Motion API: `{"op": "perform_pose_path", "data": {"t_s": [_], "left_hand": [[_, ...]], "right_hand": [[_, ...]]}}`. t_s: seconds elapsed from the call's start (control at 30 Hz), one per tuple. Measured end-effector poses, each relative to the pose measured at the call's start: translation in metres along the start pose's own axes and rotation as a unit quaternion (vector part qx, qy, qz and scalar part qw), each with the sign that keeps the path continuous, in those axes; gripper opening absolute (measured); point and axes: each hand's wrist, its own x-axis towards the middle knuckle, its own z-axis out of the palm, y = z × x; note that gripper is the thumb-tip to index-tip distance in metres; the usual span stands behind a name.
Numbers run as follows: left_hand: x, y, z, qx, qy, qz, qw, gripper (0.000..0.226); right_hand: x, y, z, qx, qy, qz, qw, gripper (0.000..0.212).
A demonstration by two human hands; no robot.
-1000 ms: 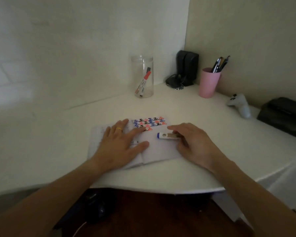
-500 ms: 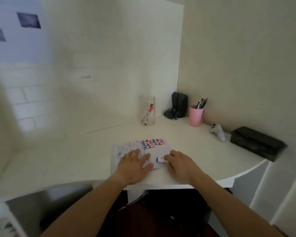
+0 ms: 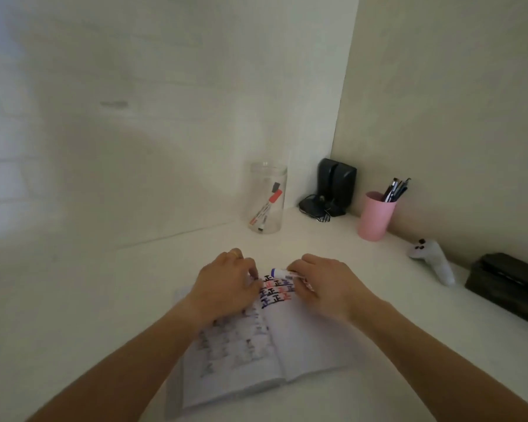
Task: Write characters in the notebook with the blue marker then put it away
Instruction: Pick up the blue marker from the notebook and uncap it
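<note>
An open notebook (image 3: 305,339) lies on the white desk, with rows of blue, red and black characters (image 3: 276,292) at the top of its right page. My right hand (image 3: 320,284) holds the blue marker (image 3: 279,272) above those rows, its blue cap pointing left. My left hand (image 3: 229,284), a ring on one finger, hovers over the left page with its fingers curled close to the cap. I cannot tell whether the fingertips touch the cap.
A clear jar (image 3: 267,197) holding a red marker stands at the back. Black speakers (image 3: 336,184) sit in the corner beside a pink cup (image 3: 375,216) of pens. A white controller (image 3: 433,258) and a black case (image 3: 509,286) lie on the right.
The right hand has lifted the marker off the page. The left hand has left the page and come up beside the cap. The camera has tilted and the notebook looks nearer.
</note>
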Motion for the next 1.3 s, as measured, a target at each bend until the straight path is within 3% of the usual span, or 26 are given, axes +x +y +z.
{"op": "perform_pose_path", "data": {"t_s": [0.2,0.3,0.37,0.43,0.5,0.6,0.73,0.9,1.03,1.13,1.2,1.23,1.27,1.3], "left_hand": [[0.043,-0.02,0.017,-0.083,0.032,-0.009,0.996,0.02],[0.039,-0.02,0.025,-0.026,0.038,0.042,0.998,0.023],[0.032,-0.014,0.024,-0.002,0.065,0.079,0.995,0.031],[0.028,-0.004,0.018,-0.01,0.103,0.106,0.989,0.04],[0.026,0.005,0.01,-0.021,0.13,0.138,0.982,0.046],[0.023,0.014,0.004,-0.028,0.15,0.174,0.973,0.046],[0.023,0.019,0.002,0.003,0.168,0.203,0.965,0.039],[0.019,0.024,-0.004,0.011,0.153,0.214,0.965,0.041],[0.015,0.029,-0.004,-0.018,0.089,0.19,0.977,0.046],[0.008,0.034,-0.002,-0.13,0.054,0.19,0.972,0.049],[0.005,0.038,-0.001,-0.295,0.003,0.115,0.949,0.052],[0.006,0.041,-0.002,-0.412,-0.047,0.054,0.908,0.052],[0.007,0.044,-0.005,-0.522,-0.106,-0.002,0.847,0.05],[0.007,0.045,-0.008,-0.58,-0.15,-0.018,0.801,0.048]], "right_hand": [[0.03,0.024,0.032,0.102,0.068,0.068,0.99,0.024],[0.03,0.034,0.037,0.156,0.086,0.083,0.98,0.015],[0.028,0.034,0.033,0.343,0.1,0.138,0.924,0.011],[0.028,0.03,0.026,0.559,0.093,0.164,0.808,0.021],[0.027,0.029,0.025,0.64,0.105,0.175,0.741,0.029],[0.025,0.029,0.022,0.655,0.127,0.192,0.72,0.031],[0.024,0.026,0.025,0.711,0.124,0.204,0.661,0.027],[0.023,0.009,0.029,0.689,0.131,0.168,0.693,0.031],[0.024,-0.004,0.028,0.659,0.177,0.157,0.713,0.035],[0.024,-0.009,0.025,0.661,0.174,0.161,0.712,0.031],[0.023,-0.01,0.023,0.682,0.157,0.156,0.697,0.03],[0.022,-0.01,0.022,0.695,0.147,0.151,0.688,0.03],[0.021,-0.009,0.022,0.706,0.139,0.144,0.679,0.029],[0.021,-0.009,0.021,0.712,0.134,0.139,0.675,0.028]]}}
